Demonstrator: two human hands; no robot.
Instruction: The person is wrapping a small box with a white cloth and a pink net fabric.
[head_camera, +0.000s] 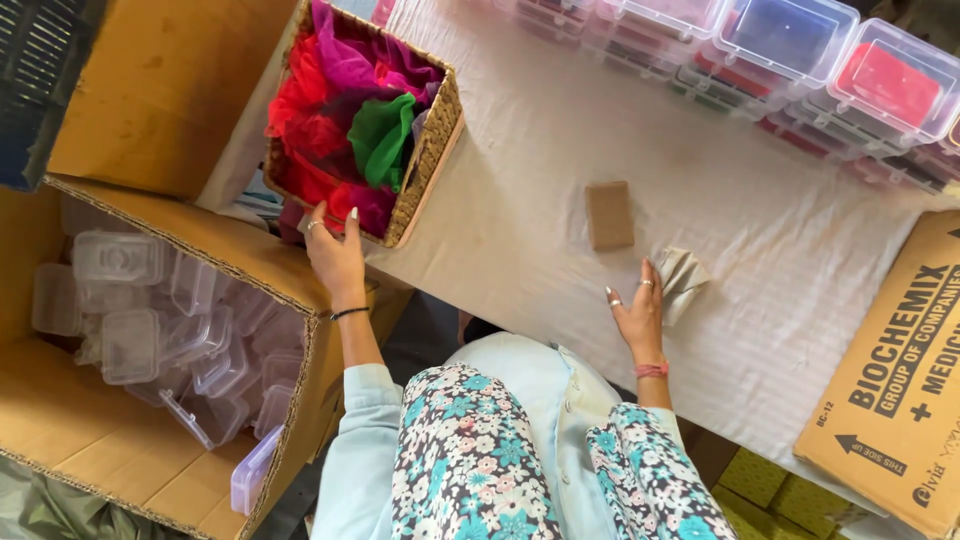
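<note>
Head view: left hand (337, 255) open at the woven wicker basket (432, 150) of soft, light coloured cloths (345, 110), best pinched anywhere; right hand (640, 315) open beside it, touching folded beige cloth (682, 280).

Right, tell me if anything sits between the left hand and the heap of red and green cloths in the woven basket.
Nothing visible does: the left hand rests at the woven basket's near rim, cloths lying uncovered just beyond.

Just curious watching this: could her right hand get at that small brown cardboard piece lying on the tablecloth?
Probably yes. The right hand rests on a folded pale cloth, and the brown cardboard piece lies just beyond it on the bare tablecloth, with nothing between them.
</note>
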